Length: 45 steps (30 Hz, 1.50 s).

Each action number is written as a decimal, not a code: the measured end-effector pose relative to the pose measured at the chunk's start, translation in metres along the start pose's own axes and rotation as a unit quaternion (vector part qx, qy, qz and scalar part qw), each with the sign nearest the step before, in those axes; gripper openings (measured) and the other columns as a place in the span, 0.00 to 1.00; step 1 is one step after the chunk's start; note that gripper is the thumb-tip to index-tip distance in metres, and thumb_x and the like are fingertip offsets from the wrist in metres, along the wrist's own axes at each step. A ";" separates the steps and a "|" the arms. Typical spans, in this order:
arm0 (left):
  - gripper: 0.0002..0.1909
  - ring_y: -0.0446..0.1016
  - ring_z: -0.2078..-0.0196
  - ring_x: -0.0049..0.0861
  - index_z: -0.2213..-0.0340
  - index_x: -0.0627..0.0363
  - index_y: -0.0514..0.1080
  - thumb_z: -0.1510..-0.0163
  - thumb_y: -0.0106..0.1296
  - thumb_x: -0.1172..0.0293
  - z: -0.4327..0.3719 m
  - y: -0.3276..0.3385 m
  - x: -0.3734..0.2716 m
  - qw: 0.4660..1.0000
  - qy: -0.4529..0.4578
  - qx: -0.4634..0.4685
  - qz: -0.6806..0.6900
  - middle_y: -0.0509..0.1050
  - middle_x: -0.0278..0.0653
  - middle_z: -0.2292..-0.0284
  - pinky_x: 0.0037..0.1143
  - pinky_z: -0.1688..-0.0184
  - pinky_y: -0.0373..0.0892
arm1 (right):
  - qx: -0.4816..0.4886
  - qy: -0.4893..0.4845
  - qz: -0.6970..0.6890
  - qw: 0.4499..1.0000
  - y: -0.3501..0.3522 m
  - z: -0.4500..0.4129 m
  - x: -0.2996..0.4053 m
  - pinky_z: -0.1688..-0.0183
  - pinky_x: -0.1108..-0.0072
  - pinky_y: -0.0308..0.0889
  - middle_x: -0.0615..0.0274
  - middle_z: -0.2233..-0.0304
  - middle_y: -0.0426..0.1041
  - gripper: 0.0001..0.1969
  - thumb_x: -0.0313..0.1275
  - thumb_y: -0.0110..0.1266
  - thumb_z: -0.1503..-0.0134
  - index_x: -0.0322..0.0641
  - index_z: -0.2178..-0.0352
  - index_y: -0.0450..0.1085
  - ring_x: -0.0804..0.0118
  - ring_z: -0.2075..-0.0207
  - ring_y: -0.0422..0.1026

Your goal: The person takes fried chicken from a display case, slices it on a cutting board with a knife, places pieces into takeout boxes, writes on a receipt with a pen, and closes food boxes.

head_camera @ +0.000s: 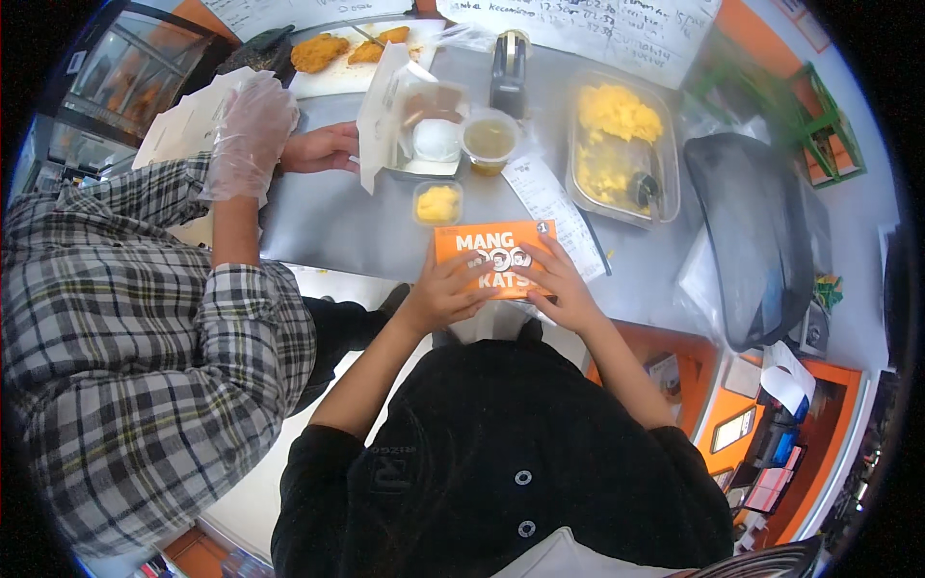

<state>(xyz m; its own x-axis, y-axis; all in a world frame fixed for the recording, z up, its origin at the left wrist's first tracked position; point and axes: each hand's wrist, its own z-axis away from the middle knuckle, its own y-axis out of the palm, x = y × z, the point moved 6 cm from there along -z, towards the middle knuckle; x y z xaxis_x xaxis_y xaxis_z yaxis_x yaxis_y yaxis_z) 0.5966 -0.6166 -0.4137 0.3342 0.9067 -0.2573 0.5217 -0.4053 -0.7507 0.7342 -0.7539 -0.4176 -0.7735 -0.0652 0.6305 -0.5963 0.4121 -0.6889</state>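
Between my left hand (449, 290) and my right hand (562, 283) is a closed orange cardboard food box (495, 233) bearing white printing, at the front edge of the metal counter. My fingers lie spread over its top and sides. Just beyond it stands a small clear tub (437, 204) of yellow food, perhaps scrambled egg. Behind that, an open takeaway box (374, 123) contains a white rounded mound, probably rice, and brown pieces. A lidded round cup (491, 139) of greenish-brown liquid stands against its right side. A printed receipt (556, 209) lies right of the cup.
At left, a co-worker's plastic-gloved hand (253, 130) and bare hand (318, 149) are near the open box. Breaded cutlets (318, 54) and a knife lie on a white cutting board (307, 87). A tape dispenser (509, 79), a large tub (672, 173) of yellow food and a black bag-like object (751, 238) stand rightward.
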 end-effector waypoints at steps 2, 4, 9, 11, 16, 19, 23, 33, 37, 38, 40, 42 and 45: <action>0.23 0.65 0.48 0.34 0.61 0.35 0.73 0.64 0.61 0.68 0.002 0.001 0.001 1.000 -0.006 0.005 0.005 0.69 0.25 0.51 0.57 0.44 0.49 | -0.009 -0.005 0.006 1.000 -0.001 0.000 0.002 0.40 0.60 0.50 0.58 0.44 0.61 0.20 0.29 0.52 0.52 0.51 0.55 0.71 0.44 0.40 0.52; 0.25 0.65 0.48 0.32 0.59 0.34 0.71 0.63 0.62 0.66 0.003 0.001 0.000 1.000 0.003 0.001 -0.012 0.69 0.25 0.52 0.58 0.45 0.50 | -0.009 -0.007 0.008 1.000 0.000 0.000 0.002 0.41 0.60 0.51 0.58 0.44 0.61 0.20 0.28 0.53 0.53 0.51 0.54 0.71 0.44 0.40 0.52; 0.32 0.64 0.47 0.36 0.53 0.43 0.68 0.64 0.61 0.65 0.049 -0.010 0.001 0.992 -0.113 0.042 0.040 0.66 0.36 0.50 0.49 0.42 0.51 | 0.001 0.008 0.002 1.000 -0.004 0.001 0.002 0.41 0.60 0.51 0.58 0.44 0.61 0.21 0.27 0.53 0.53 0.51 0.54 0.70 0.45 0.40 0.52; 0.33 0.61 0.44 0.39 0.49 0.47 0.65 0.60 0.59 0.64 0.114 -0.004 0.005 0.952 -0.246 0.072 0.168 0.64 0.42 0.49 0.44 0.42 0.52 | 0.003 0.015 -0.001 1.000 -0.005 0.002 0.000 0.41 0.60 0.51 0.58 0.44 0.61 0.21 0.27 0.54 0.53 0.51 0.54 0.70 0.45 0.40 0.52; 0.37 0.52 0.39 0.36 0.40 0.49 0.51 0.49 0.52 0.57 0.348 0.060 0.003 0.708 -0.528 0.237 0.406 0.59 0.43 0.43 0.37 0.43 0.54 | 0.010 -0.004 -0.009 1.000 -0.009 -0.009 0.009 0.40 0.61 0.50 0.58 0.44 0.61 0.21 0.28 0.54 0.53 0.52 0.53 0.70 0.44 0.40 0.52; 0.34 0.59 0.44 0.42 0.45 0.52 0.57 0.53 0.55 0.63 0.325 0.040 0.024 0.705 -0.601 0.140 0.349 0.63 0.44 0.48 0.38 0.44 0.55 | 0.035 0.018 -0.018 0.999 -0.010 -0.013 0.007 0.40 0.60 0.50 0.59 0.44 0.61 0.19 0.28 0.53 0.52 0.50 0.55 0.70 0.46 0.40 0.52; 0.23 0.67 0.54 0.41 0.58 0.50 0.69 0.59 0.58 0.65 0.116 -0.042 0.030 0.912 -0.402 -0.077 0.024 0.68 0.44 0.56 0.41 0.48 0.58 | 0.103 0.015 0.052 0.993 -0.026 -0.026 -0.002 0.41 0.63 0.52 0.57 0.45 0.62 0.17 0.27 0.53 0.52 0.48 0.57 0.71 0.51 0.41 0.56; 0.28 0.54 0.39 0.28 0.47 0.36 0.61 0.52 0.52 0.57 -0.017 0.026 -0.014 0.981 -0.053 0.178 -0.065 0.58 0.28 0.43 0.55 0.45 0.50 | -0.176 0.375 -0.124 0.902 -0.082 -0.221 -0.190 0.51 0.63 0.61 0.58 0.47 0.61 0.28 0.43 0.48 0.45 0.40 0.46 0.56 0.57 0.46 0.60; 0.22 0.56 0.40 0.27 0.50 0.32 0.63 0.47 0.45 0.63 -0.008 0.032 -0.010 0.983 -0.060 0.153 -0.080 0.59 0.29 0.44 0.57 0.45 0.49 | -0.115 0.430 -0.104 0.890 -0.050 -0.239 -0.196 0.58 0.69 0.65 0.54 0.54 0.66 0.34 0.47 0.57 0.51 0.35 0.50 0.58 0.60 0.54 0.66; 0.22 0.54 0.39 0.28 0.49 0.34 0.63 0.47 0.44 0.65 -0.010 0.030 -0.010 0.986 -0.071 0.136 -0.062 0.58 0.29 0.43 0.55 0.45 0.51 | -0.114 0.433 -0.103 0.888 -0.047 -0.238 -0.199 0.58 0.69 0.65 0.54 0.54 0.66 0.34 0.47 0.57 0.51 0.35 0.50 0.58 0.60 0.54 0.66; 0.22 0.54 0.39 0.28 0.49 0.34 0.63 0.47 0.44 0.65 -0.013 0.030 -0.009 0.986 -0.078 0.137 -0.061 0.58 0.29 0.43 0.55 0.45 0.51 | -0.151 0.415 -0.087 0.893 -0.046 -0.237 -0.202 0.66 0.75 0.65 0.57 0.65 0.70 0.32 0.46 0.60 0.55 0.33 0.55 0.62 0.67 0.66 0.68; 0.22 0.53 0.39 0.28 0.49 0.34 0.63 0.46 0.44 0.65 -0.016 0.029 -0.008 0.984 -0.089 0.139 -0.062 0.58 0.30 0.42 0.55 0.45 0.51 | -0.158 0.398 -0.064 0.901 -0.044 -0.241 -0.204 0.68 0.77 0.64 0.59 0.69 0.70 0.30 0.45 0.60 0.55 0.34 0.57 0.64 0.70 0.70 0.67; 0.22 0.54 0.39 0.29 0.49 0.35 0.63 0.46 0.44 0.64 -0.018 0.030 -0.008 0.982 -0.086 0.155 -0.067 0.58 0.30 0.43 0.54 0.46 0.51 | -0.166 0.370 -0.035 0.914 -0.049 -0.247 -0.219 0.70 0.79 0.63 0.62 0.73 0.70 0.26 0.43 0.60 0.55 0.35 0.59 0.67 0.72 0.74 0.66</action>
<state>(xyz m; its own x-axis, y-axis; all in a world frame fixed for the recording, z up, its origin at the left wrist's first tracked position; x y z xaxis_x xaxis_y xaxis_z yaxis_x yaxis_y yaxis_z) 0.6235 -0.6376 -0.4232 0.1278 0.9667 -0.2217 0.2792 -0.2496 -0.9272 0.9853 -0.5354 -0.4336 -0.3058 0.4791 0.8228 -0.4466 0.6911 -0.5684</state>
